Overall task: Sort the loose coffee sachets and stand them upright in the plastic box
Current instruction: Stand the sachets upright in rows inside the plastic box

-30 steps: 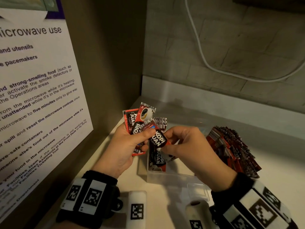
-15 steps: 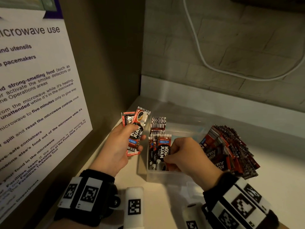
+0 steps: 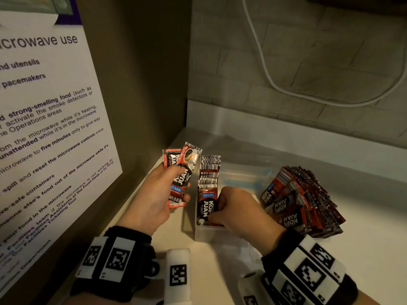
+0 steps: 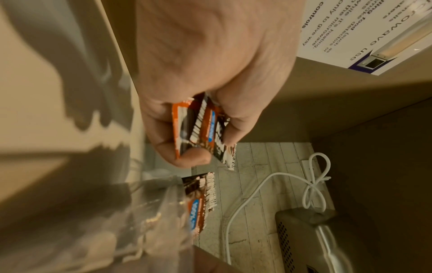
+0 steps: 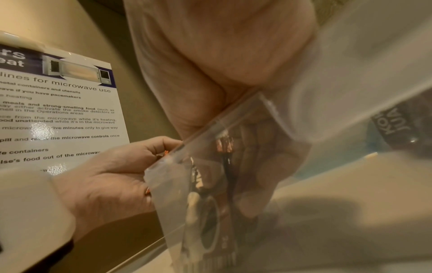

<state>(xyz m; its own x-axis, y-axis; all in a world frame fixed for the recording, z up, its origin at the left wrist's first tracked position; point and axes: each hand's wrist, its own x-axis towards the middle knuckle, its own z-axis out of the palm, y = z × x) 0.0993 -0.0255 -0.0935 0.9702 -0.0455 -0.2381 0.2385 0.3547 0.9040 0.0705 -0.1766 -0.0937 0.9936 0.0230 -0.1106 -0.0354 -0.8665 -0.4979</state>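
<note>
My left hand (image 3: 164, 192) grips two red-and-black coffee sachets (image 3: 182, 172) fanned upward, just left of the clear plastic box (image 3: 206, 235); the left wrist view shows those held sachets (image 4: 201, 127) pinched between thumb and fingers. My right hand (image 3: 220, 208) reaches into the box's near left end and pinches a sachet (image 3: 206, 206) standing among several upright ones (image 3: 209, 170). In the right wrist view the box wall (image 5: 210, 184) blurs the sachet and my fingers behind it. A large heap of loose sachets (image 3: 301, 201) lies to the right of the box.
A side panel with a microwave notice (image 3: 44, 128) stands close on the left. The tiled back wall carries a white cable (image 3: 275, 84). A metal appliance (image 4: 311, 240) shows in the left wrist view. The pale counter (image 3: 363, 249) runs on to the right.
My right hand took one sachet from the left hand's fan, carried it down and right, and set it into the box. The left hand has lowered slightly with fewer sachets.
</note>
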